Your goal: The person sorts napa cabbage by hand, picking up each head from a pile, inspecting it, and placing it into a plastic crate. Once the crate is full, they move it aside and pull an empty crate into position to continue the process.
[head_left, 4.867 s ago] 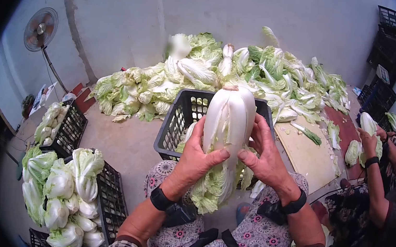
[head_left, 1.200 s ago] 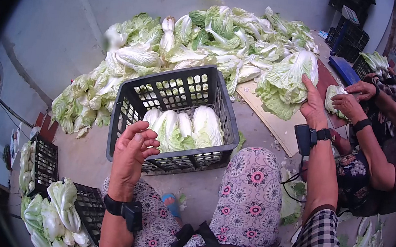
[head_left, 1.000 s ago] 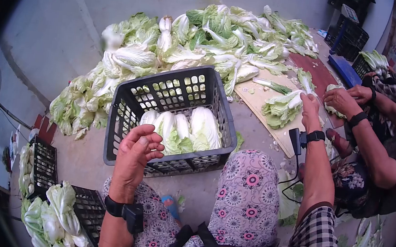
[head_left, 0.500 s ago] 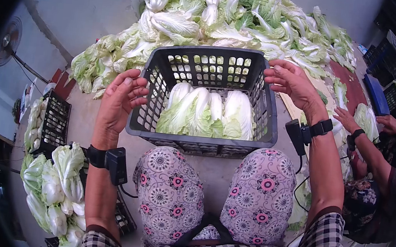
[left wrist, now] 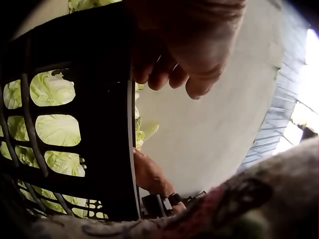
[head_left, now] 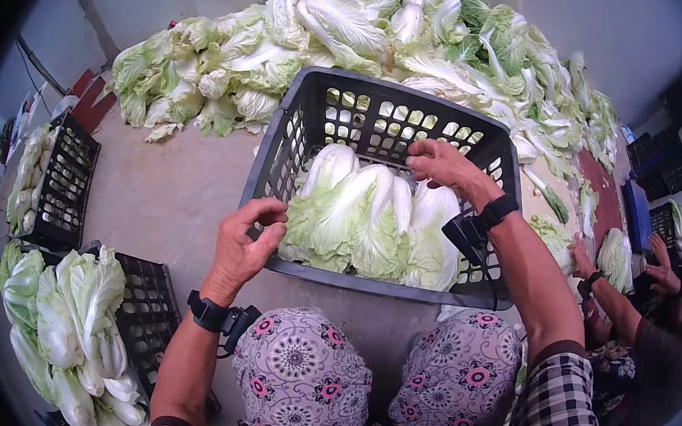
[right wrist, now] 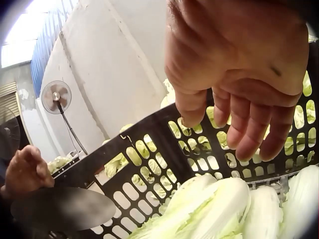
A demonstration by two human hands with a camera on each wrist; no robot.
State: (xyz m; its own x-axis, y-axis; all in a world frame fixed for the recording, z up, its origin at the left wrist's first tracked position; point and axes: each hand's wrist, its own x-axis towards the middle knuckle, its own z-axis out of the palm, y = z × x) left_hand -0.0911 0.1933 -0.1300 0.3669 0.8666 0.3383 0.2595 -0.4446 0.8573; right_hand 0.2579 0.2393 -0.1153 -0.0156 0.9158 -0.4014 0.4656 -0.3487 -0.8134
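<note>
A black plastic crate (head_left: 367,283) stands before my knees with several napa cabbages (head_left: 367,216) lying side by side in it. My right hand (head_left: 450,168) hangs over the inside of the crate, above the cabbages, fingers loosely bent and holding nothing. The right wrist view shows that hand (right wrist: 239,84) from below, in front of the slotted crate wall (right wrist: 144,174). At the crate's near left corner is my left hand (head_left: 243,244), its fingers loosely bent and empty. In the left wrist view those fingers (left wrist: 159,74) show beside the dark crate rim (left wrist: 127,114).
Behind the crate a heap of cabbages and loose leaves (head_left: 240,61) lies along the wall. More filled crates (head_left: 140,308) stand at the left. To the right are a leek-like green stalk (head_left: 549,193), a red board (head_left: 601,190) and another person's hands (head_left: 581,259). A fan (right wrist: 56,97) stands by the wall.
Both hands gripped a cabbage at first. Later my right hand carried a leafy cabbage to the board at the right and let go. Both hands have come back to the crate.
</note>
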